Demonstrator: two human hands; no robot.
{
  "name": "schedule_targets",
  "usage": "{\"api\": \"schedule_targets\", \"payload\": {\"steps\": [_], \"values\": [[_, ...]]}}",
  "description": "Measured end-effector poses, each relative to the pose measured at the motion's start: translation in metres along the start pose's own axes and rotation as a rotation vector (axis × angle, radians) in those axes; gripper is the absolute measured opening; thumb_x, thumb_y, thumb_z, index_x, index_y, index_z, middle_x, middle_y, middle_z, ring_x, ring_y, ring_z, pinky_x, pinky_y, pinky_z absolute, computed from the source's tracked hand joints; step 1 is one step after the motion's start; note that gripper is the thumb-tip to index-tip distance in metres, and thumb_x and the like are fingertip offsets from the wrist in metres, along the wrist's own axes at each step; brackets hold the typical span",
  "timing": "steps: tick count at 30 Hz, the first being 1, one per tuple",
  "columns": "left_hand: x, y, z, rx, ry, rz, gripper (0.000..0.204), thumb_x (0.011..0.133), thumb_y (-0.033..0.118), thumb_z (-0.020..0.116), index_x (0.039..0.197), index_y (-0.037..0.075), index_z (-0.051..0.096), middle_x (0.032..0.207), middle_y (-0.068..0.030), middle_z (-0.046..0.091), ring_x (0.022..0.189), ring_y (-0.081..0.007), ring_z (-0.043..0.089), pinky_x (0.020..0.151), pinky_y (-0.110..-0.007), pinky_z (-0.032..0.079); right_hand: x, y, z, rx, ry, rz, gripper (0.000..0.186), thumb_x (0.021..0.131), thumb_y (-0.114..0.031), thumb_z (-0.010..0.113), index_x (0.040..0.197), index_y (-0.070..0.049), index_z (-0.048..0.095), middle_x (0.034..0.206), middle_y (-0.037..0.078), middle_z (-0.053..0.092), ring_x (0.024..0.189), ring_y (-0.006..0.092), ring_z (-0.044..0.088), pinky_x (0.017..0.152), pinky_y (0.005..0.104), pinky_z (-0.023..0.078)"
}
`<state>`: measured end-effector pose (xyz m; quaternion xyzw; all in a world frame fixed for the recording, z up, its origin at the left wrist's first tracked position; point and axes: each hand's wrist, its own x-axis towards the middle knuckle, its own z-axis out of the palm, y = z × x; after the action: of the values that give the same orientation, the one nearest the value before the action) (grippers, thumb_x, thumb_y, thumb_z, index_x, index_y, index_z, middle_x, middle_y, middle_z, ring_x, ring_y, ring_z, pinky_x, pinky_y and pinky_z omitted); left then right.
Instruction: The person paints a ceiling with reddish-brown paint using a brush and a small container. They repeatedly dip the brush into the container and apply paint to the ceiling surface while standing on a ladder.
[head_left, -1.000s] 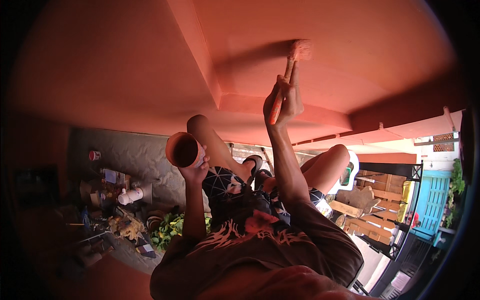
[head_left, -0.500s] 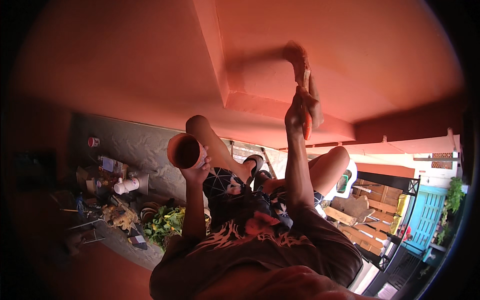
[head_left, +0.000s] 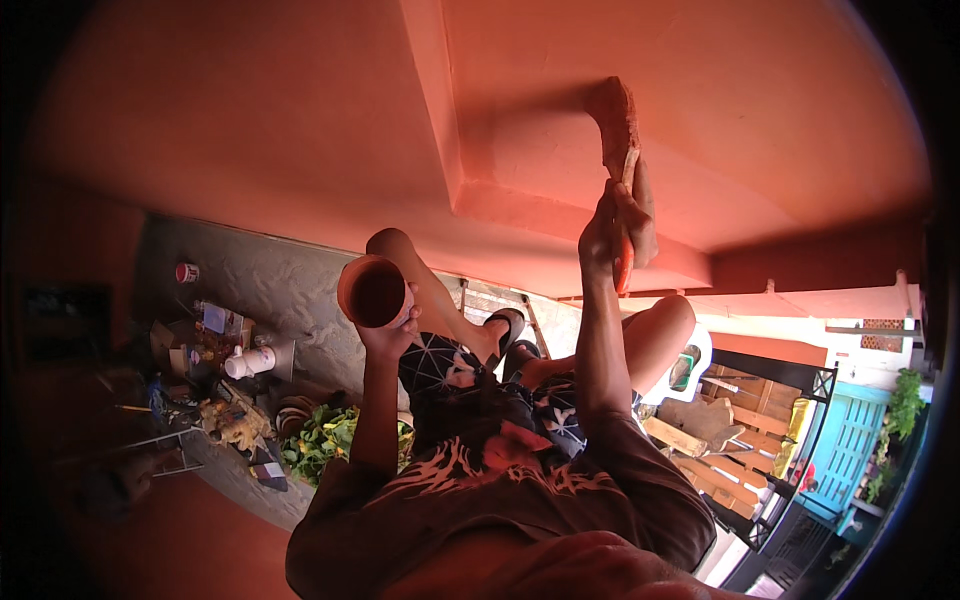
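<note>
My right hand (head_left: 618, 230) is wrapped round the handle of a paintbrush (head_left: 616, 120), raised high at the upper right. The bristle end is coated in reddish-brown and lies at or very near the orange-red painted surface (head_left: 720, 130), where its shadow falls; whether it touches I cannot tell. My left hand (head_left: 400, 338) grips a round paint tub (head_left: 402, 297) from its side, lower and nearer my body. Its open mouth faces me and the inside looks dark reddish-brown. How much paint it holds is not clear.
A ledge-like beam (head_left: 500, 205) breaks the painted surface. On the lower left floor are a white jug (head_left: 250, 362), green leaves (head_left: 325, 440), cardboard boxes (head_left: 170, 345) and a small bucket (head_left: 187, 272). A white plastic chair (head_left: 700, 345), wooden pallets (head_left: 735, 485) and a turquoise gate (head_left: 848, 445) stand right.
My right hand and the paintbrush have shifted a little to the right along the painted surface. The paint tub in my left hand has risen slightly in the picture.
</note>
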<state>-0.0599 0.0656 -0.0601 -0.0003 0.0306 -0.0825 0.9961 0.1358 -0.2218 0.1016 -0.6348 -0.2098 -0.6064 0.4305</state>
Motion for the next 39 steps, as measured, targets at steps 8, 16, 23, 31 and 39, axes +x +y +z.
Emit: {"api": "schedule_targets", "payload": {"steps": [8,16,23,31,39], "values": [[0.004,-0.009,0.004,-0.011,-0.038,-0.071,0.063,0.096,0.054,0.057,0.146,0.016,0.048,0.137,-0.0234,0.048,0.097,-0.0383,0.058,0.069,-0.035,0.057,-0.004,-0.021,0.061,0.202,-0.421,-0.152,0.025,0.07,-0.004,0.079,0.087,-0.007,0.062,0.12,0.025,0.069,0.097,0.0349,0.074,0.065,0.0354,0.064],[0.008,-0.006,0.01,0.053,-0.005,-0.15,0.065,0.093,0.048,0.063,0.151,0.022,0.046,0.135,-0.0188,0.045,0.099,-0.0339,0.056,0.07,-0.032,0.054,0.013,0.034,-0.071,-0.225,-0.152,0.051,0.018,0.084,0.003,0.075,0.097,-0.007,0.066,0.117,0.026,0.07,0.077,0.0309,0.075,0.059,0.0348,0.06],[0.024,-0.019,0.021,0.052,-0.02,-0.239,0.063,0.094,0.046,0.062,0.151,0.024,0.047,0.136,-0.0179,0.045,0.1,-0.0346,0.058,0.073,-0.033,0.055,0.031,0.085,-0.176,-0.5,0.376,0.054,0.006,0.094,0.012,0.06,0.095,0.007,0.059,0.127,0.035,0.061,0.115,0.0386,0.066,0.089,0.043,0.061],[0.035,-0.028,0.049,0.13,-0.016,-0.29,0.061,0.092,0.047,0.063,0.148,0.027,0.048,0.136,-0.0186,0.046,0.098,-0.0347,0.058,0.07,-0.033,0.056,0.013,-0.004,-0.041,-0.243,0.005,0.137,0.012,0.082,-0.003,0.073,0.081,-0.003,0.062,0.128,0.02,0.067,0.112,0.0363,0.069,0.089,0.0397,0.062],[0.047,-0.042,0.06,0.165,0.069,-0.373,0.061,0.091,0.042,0.066,0.147,0.021,0.051,0.134,-0.0176,0.048,0.096,-0.0312,0.058,0.07,-0.031,0.056,0.022,0.019,-0.083,0.257,-0.062,0.487,0.008,0.086,0.004,0.072,0.086,0.001,0.065,0.122,0.018,0.071,0.098,0.0291,0.075,0.076,0.0335,0.063]]}}
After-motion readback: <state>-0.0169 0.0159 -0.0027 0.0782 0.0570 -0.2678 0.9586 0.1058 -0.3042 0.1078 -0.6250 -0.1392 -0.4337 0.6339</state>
